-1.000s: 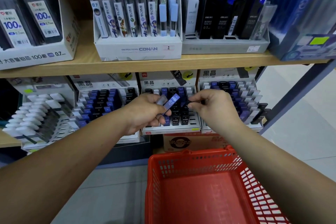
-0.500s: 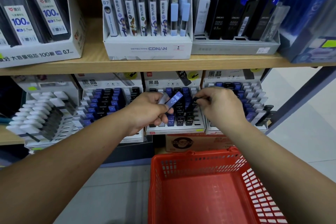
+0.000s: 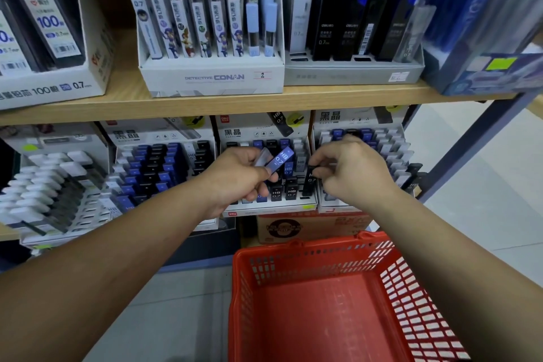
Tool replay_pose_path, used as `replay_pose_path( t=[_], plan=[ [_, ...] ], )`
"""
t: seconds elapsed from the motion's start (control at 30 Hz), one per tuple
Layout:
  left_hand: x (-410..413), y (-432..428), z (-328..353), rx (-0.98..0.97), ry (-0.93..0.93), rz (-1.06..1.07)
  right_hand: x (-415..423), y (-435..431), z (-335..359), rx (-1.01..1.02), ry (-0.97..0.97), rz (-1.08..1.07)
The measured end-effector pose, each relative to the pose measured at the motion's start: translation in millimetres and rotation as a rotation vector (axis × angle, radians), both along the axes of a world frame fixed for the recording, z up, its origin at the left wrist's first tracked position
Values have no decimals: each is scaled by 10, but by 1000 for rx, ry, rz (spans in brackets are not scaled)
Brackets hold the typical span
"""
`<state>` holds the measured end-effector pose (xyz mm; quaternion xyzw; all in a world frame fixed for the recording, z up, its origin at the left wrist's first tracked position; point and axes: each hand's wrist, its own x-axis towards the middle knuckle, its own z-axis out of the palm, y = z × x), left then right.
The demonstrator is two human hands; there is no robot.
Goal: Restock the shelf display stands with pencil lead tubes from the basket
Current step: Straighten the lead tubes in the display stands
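Your left hand point(image 3: 235, 182) grips two tubes at once: a blue lead tube point(image 3: 280, 159) marked HB 0.7 and a clear grey lead tube point(image 3: 262, 156) right beside it. Both poke up out of your fingers and lean to the right.

Your right hand point(image 3: 355, 173) pinches a black lead tube point(image 3: 309, 179) near its top with the fingertips. This tube stands almost straight up. Its bottom end is down at the right side of the middle display stand point(image 3: 270, 210), near the front rows. You cannot tell if it sits in a slot. Your two hands are close together but do not touch.

The middle display stand holds blue and black tubes in rows. The left display stand point(image 3: 158, 167) next to it holds blue and black tubes too. The right display stand point(image 3: 393, 150) is partly hidden behind your right hand, with blue and white tubes showing.

A wooden shelf point(image 3: 205, 106) runs above the stands. On it stand a Detective Conan box point(image 3: 211, 79) of tall thin tubes and a grey tray point(image 3: 352, 73) of black tubes.

The red basket point(image 3: 293, 248) is low in front of you, under your right arm. A cardboard box point(image 3: 311, 226) sits between the basket and the stands.
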<state>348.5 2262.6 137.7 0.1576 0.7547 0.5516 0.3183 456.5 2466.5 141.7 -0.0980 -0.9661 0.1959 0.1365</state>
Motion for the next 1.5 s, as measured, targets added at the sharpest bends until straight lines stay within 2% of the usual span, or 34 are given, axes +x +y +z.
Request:
replay_pose_path(
  t=[0.2, 0.47, 0.5, 0.57, 0.63, 0.7, 0.8, 0.87, 0.97, 1.1, 1.23, 1.33, 1.5],
  plan=[
    [67, 21, 4, -15, 4, 0, 52, -59, -67, 30, 31, 40],
    [66, -21, 16, -7, 3, -39, 30, -132, -36, 158, -81, 32],
    [67, -23, 26, -6, 2, -52, 34, -140, -23, 86, -26, 8],
    [67, -26, 49, 18, -17, -81, 33, -144, 31, -263, 91, -61],
    [73, -21, 73, 51, -47, -104, 29, -179, 87, -574, 124, -57],
    [79, -8, 74, 56, -42, -106, 21, -224, 95, -700, 139, -42],
    [29, -24, 41, 41, 2, -10, 0, -214, 113, -871, 209, -135],
    [-25, -64, 22, 14, 31, 47, -26, -165, 112, -909, 246, -187],
    [-57, -105, 23, -42, 19, 54, -75, -101, 48, -669, 209, -126],
    [-84, -102, 49, 29, -121, 59, -118, -137, -2, -236, 1, -71],
    [-79, -143, 111, 39, -7, -21, -121, -215, 26, 36, -98, -41],
    [-60, -186, 137, 30, 1, -48, -145, -242, -12, 104, -84, -60],
    [-39, -220, 117, 30, -13, -2, -186, -255, -8, 72, -62, -103]
  ],
)
